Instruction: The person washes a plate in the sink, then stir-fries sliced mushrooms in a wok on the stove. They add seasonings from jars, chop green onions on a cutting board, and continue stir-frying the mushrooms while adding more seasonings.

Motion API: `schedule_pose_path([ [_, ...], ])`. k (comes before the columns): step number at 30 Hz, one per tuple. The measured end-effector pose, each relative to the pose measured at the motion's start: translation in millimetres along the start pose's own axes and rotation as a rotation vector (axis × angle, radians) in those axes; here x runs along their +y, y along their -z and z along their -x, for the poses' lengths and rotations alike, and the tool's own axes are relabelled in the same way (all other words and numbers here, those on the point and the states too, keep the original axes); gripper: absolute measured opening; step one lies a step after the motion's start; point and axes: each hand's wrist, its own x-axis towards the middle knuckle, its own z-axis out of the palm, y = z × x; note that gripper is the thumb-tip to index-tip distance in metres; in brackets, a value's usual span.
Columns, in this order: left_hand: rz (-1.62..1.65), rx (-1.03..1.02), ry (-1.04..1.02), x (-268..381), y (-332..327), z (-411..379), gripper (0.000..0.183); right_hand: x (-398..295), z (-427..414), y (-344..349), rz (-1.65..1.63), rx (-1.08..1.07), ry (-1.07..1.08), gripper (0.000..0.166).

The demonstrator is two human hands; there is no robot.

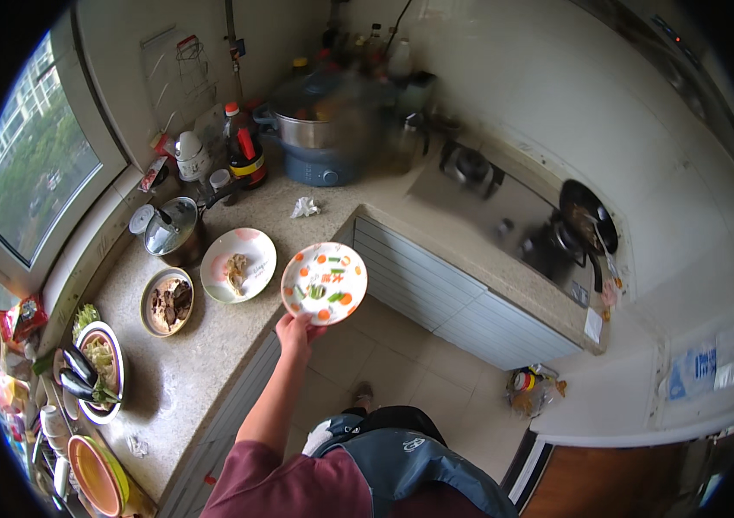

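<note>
My left hand [299,331] grips the near rim of a white plate [302,269] and holds it out past the counter edge, above the floor. Orange and green spots cover the plate; whether some of the green ones are food pieces, I cannot tell. My right hand is out of view. Left of the held plate, a white shallow dish [260,256] on the counter holds a small pale brown food piece [235,272]. Beside that dish stands a bowl [145,317] of dark and light brown chunks. Behind them is a lidded saucepan [176,226].
An electric steamer pot [315,165] steams in the corner by a sauce bottle [247,152]. Eggplants [79,375] lie on a basin [122,382] at left, near an orange bowl [92,476]. At right are a gas hob [470,201] and a black wok [590,201]. A bag [529,395] sits on the floor.
</note>
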Motion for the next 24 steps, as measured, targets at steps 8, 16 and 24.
schedule_pose_path([
  [8, 0.091, 0.202, -0.063, 4, -52, -120, 0.023, -42, -13, 20, -0.084, 0.066, -0.002, 0.037],
  [16, 0.107, 0.224, -0.047, 11, -40, -179, 0.015, -12, -63, 74, -0.062, 0.303, 0.212, 0.034],
  [24, 0.094, 0.194, -0.108, 16, -25, -212, 0.041, -163, -57, 252, 0.204, 1.203, 0.76, 0.02],
])
